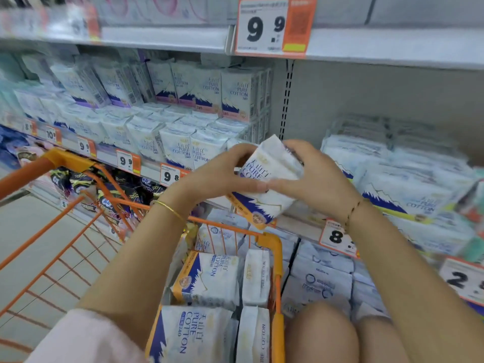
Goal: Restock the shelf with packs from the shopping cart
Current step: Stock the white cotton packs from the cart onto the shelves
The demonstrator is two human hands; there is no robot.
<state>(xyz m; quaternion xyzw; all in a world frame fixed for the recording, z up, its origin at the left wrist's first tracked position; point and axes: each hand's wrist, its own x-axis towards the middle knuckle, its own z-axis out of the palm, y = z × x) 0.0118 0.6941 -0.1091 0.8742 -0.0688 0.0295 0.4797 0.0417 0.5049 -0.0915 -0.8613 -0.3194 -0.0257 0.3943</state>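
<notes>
I hold a white "Pure Cotton" pack (264, 184) with a blue mountain print and an orange edge, tilted, above the cart's far end. My left hand (222, 174) grips its left side and my right hand (311, 176) grips its right side, fingertips almost meeting across the front. Below, the orange wire shopping cart (272, 247) contains several more of the same packs (209, 279). The shelf (167, 40) ahead carries rows of matching packs (180, 148) on the left and stacked packs (403, 189) on the right, with a bare gap of back panel behind my hands.
Orange price tags (269, 26) hang along the shelf edges. Dark purple packs (110, 192) fill the lower shelf behind the cart's left side, and pale blue packs (319, 273) sit low on the right. My bare knees (322, 334) are beside the cart. Floor lies to the left.
</notes>
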